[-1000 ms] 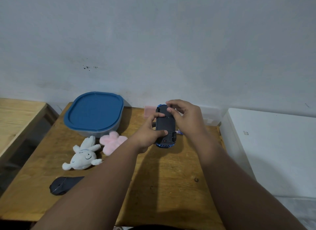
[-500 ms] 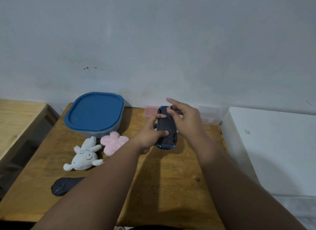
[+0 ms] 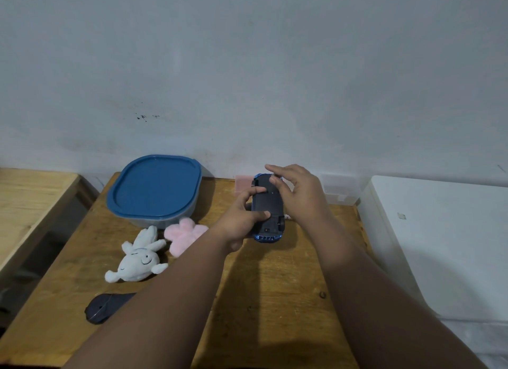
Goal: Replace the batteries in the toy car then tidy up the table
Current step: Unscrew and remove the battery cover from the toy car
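Above the far middle of the wooden table (image 3: 275,300), the toy car (image 3: 267,208) was held upside down, its dark underside facing the camera. The left hand (image 3: 239,220) clasped it, thumb and forefinger pressed on the underside. The right hand (image 3: 299,195) hovered at its far right end with fingers spread loose, gripping nothing. A blue-lidded container (image 3: 155,188) and two plush toys (image 3: 162,245) lay to the left.

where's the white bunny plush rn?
Head view, left half of the wooden table: the white bunny plush lies in front of the blue-lidded container, touching the pink plush, left of the left forearm.
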